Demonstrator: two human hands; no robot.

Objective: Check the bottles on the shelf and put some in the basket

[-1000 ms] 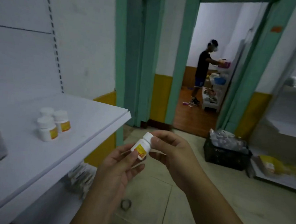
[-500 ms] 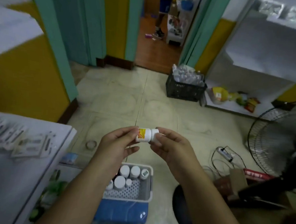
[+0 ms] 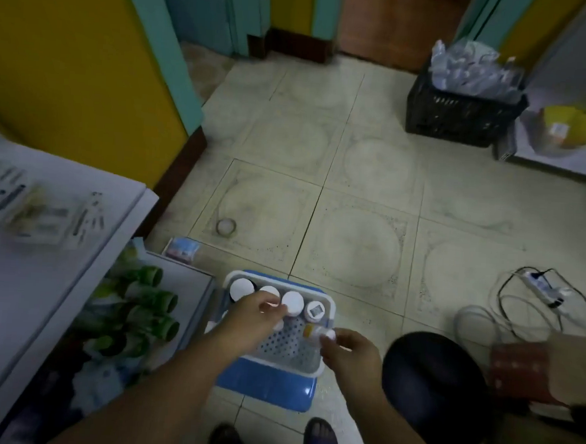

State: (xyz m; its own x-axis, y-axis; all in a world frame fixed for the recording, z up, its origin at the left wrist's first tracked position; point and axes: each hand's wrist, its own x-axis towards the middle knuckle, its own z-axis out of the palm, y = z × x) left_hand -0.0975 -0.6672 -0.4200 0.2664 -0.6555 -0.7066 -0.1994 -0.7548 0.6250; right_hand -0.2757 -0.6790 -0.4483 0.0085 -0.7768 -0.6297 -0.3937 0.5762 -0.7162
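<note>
No text, brand or number is legible. The bottle [image 3: 316,332] pinched in the right hand [image 3: 348,354] carries a yellow-orange label, too blurred to read. Just beyond that grip, a bottle cap [image 3: 315,310] in the basket [image 3: 324,361] shows a dark square mark, unreadable. The packets [image 3: 28,205] on the shelf [image 3: 16,290], far left of the grip, bear only illegible print.

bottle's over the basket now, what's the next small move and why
Probably lower the small bottle into the bare patch of the basket and let go. The right hand pinches it lying sideways just above the right rim, the white-capped bottles stand along the far side, and the near floor looks free. The left hand reaches among those caps, so keep clear of it.
</note>
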